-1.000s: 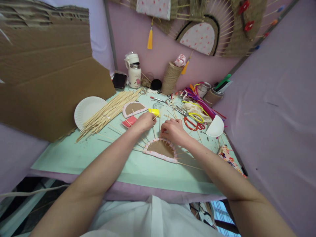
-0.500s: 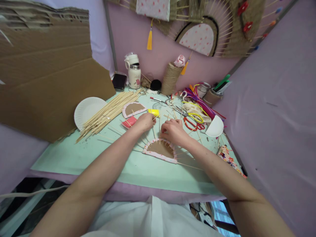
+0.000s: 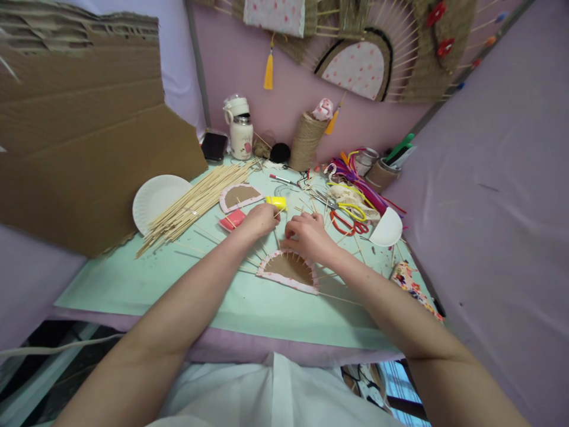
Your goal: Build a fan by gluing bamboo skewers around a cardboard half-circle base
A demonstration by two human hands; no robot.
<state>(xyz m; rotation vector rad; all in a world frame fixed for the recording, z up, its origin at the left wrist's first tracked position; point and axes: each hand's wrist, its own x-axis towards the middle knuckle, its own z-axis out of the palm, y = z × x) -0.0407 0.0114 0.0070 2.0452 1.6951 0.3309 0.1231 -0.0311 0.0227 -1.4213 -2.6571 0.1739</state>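
In the head view a half-round cardboard piece (image 3: 291, 270) with a pink-spotted fabric rim lies on the table, thin bamboo sticks fanning out from its curved edge. Just beyond that edge, my left hand (image 3: 261, 220) is closed, with a thin stick showing at its fingertips. A yellow packet (image 3: 276, 203) lies right behind it, and a red packet (image 3: 232, 220) sits by its wrist. My right hand (image 3: 306, 236) hovers over the top of the curve, fingers curled together near the sticks. What its fingertips hold, if anything, is hidden.
A bundle of bamboo sticks (image 3: 195, 207) overlaps a white paper plate (image 3: 149, 198) at left. Another half-round piece (image 3: 240, 197) lies behind. Red-handled scissors (image 3: 351, 225), a twine roll (image 3: 307, 142) and a bottle (image 3: 241, 139) stand or lie farther back. Large cardboard (image 3: 89, 130) leans at left.
My right hand has shifted slightly left, closer to my left hand. My left hand and the half-round piece stay almost where they were.
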